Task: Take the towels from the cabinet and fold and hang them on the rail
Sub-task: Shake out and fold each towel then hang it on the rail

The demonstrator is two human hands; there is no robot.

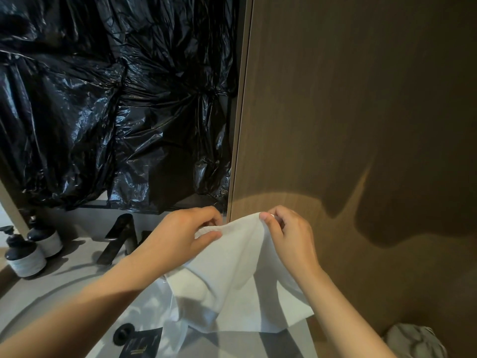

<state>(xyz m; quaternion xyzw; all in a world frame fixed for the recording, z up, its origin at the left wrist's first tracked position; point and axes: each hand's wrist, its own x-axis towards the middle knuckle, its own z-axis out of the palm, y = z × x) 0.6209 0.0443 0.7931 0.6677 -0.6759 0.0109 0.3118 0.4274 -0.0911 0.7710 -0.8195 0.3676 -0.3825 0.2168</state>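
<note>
Clearly the left hand (185,236) and right hand (291,239) pinch the towel (232,275) by its top edge, fingers closed on it. Its loose lower half hangs over the sink (147,306), where it may get wet or snag the tap (118,236).

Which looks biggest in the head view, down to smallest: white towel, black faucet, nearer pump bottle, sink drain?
1. white towel
2. black faucet and nearer pump bottle: these look about alike, so I do not rank them
3. sink drain, smallest
</note>
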